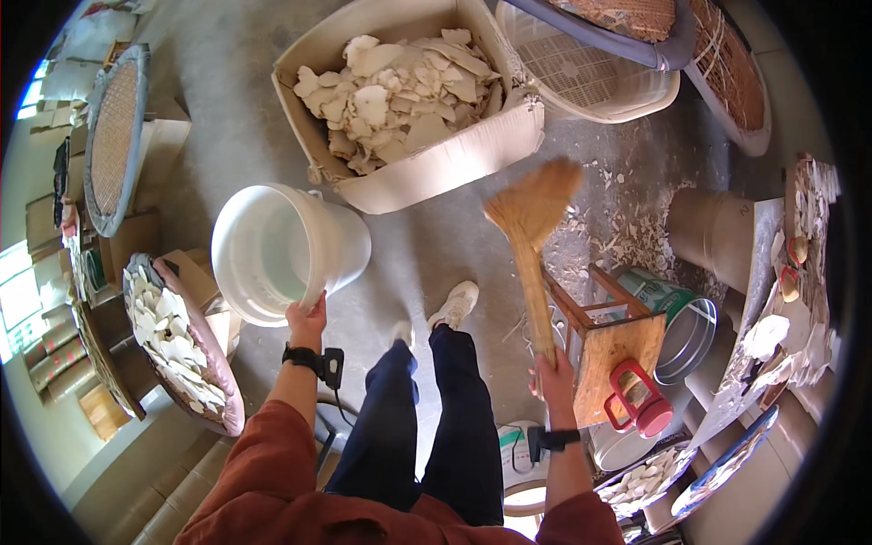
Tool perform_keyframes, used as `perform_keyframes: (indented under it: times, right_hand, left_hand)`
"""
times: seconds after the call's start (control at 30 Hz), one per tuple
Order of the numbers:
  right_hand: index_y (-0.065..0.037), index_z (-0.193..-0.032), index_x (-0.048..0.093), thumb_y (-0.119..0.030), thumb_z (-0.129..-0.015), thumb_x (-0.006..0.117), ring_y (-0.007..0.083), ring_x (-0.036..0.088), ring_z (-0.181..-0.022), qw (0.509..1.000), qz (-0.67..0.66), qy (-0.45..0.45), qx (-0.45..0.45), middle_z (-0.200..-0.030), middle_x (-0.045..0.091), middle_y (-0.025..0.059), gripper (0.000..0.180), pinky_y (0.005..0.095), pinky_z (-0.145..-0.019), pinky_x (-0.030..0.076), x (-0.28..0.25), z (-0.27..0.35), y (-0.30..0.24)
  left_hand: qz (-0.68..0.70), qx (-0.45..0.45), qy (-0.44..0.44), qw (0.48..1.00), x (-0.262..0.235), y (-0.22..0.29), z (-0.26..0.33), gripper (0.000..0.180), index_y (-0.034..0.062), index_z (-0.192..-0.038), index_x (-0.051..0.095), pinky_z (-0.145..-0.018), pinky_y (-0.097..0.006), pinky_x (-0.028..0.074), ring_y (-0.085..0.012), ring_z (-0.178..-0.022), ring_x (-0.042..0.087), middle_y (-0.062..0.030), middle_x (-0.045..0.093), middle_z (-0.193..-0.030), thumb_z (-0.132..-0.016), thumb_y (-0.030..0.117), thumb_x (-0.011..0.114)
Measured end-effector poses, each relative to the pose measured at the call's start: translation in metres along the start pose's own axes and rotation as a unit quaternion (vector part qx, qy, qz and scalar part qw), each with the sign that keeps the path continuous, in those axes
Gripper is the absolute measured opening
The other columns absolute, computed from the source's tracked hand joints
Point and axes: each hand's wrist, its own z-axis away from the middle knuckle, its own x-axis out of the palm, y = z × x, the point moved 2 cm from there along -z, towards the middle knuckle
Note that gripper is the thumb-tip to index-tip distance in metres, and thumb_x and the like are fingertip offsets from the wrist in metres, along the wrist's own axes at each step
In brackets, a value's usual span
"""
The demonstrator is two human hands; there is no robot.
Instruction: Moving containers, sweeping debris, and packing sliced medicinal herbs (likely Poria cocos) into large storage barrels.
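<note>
My left hand [307, 318] is closed on the near rim of a white plastic bucket [343, 247]. The bucket is tilted with its mouth toward the left, and I see nothing lying inside it. In my right hand [555, 377] is the handle of a straw hand broom [529, 250], its fan of bristles pointing up and away, close to the corner of a cardboard box [445, 173]. That box is heaped with pale, flat, broken pieces [391, 102]. Pale scraps [627, 213] are scattered across the floor right of the broom.
Right of the broom stand a wooden stool [627, 354] with a red-lidded mug [643, 404] and a green-and-white tin [668, 318]. A plastic basket [649, 104] sits behind. At left, a round tray [204, 359] bears more pale pieces.
</note>
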Motion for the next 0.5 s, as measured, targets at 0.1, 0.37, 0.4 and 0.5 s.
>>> perform_keyframes:
  times: [0.1,0.37,0.4,0.5]
  right_hand:
    - [-0.004,-0.099,0.053,-0.017,-0.083,0.054,0.0122,0.050,-0.041,0.999,-0.003,-0.045,0.019,-0.066,0.055,0.0063,0.020,0.0242,-0.033,0.041,0.010,-0.061,-0.013]
    - [-0.004,-0.101,0.051,-0.021,-0.086,0.053,0.0139,0.050,-0.039,0.995,-0.005,0.065,0.072,-0.063,0.056,0.0091,0.023,0.0261,-0.032,0.038,-0.032,-0.045,-0.021]
    - [-0.004,-0.102,0.051,-0.021,-0.086,0.052,0.0140,0.050,-0.039,0.995,0.001,0.067,0.068,-0.063,0.055,0.0092,0.023,0.0263,-0.031,0.039,-0.025,-0.039,-0.034]
    - [-0.004,-0.104,0.050,-0.021,-0.086,0.051,0.0145,0.050,-0.038,0.993,-0.043,0.085,0.070,-0.064,0.056,0.0095,0.024,0.0260,-0.032,0.039,-0.022,-0.041,-0.056]
  left_hand:
    - [0.011,0.011,-0.042,0.999,0.010,-0.022,-0.023,0.039,-0.0131,-0.110,0.039,-0.087,-0.046,0.048,-0.0357,-0.099,0.054,-0.0235,0.053,-0.105,-0.084,0.015,0.034]
    - [0.017,-0.262,0.061,0.963,0.082,-0.049,0.042,0.079,-0.0128,-0.126,0.025,-0.097,-0.048,0.037,-0.0393,-0.113,0.044,-0.0305,0.041,-0.120,-0.086,0.053,0.043]
    - [-0.077,-0.256,-0.081,0.960,0.108,-0.042,0.048,0.083,-0.0123,-0.129,0.018,-0.098,-0.048,0.036,-0.0401,-0.116,0.041,-0.0317,0.034,-0.125,-0.085,0.052,0.046]
    - [-0.186,-0.229,-0.182,0.938,0.195,-0.044,0.043,0.085,-0.0100,-0.132,0.011,-0.099,-0.049,0.035,-0.0404,-0.119,0.038,-0.0318,0.029,-0.130,-0.084,0.048,0.051]
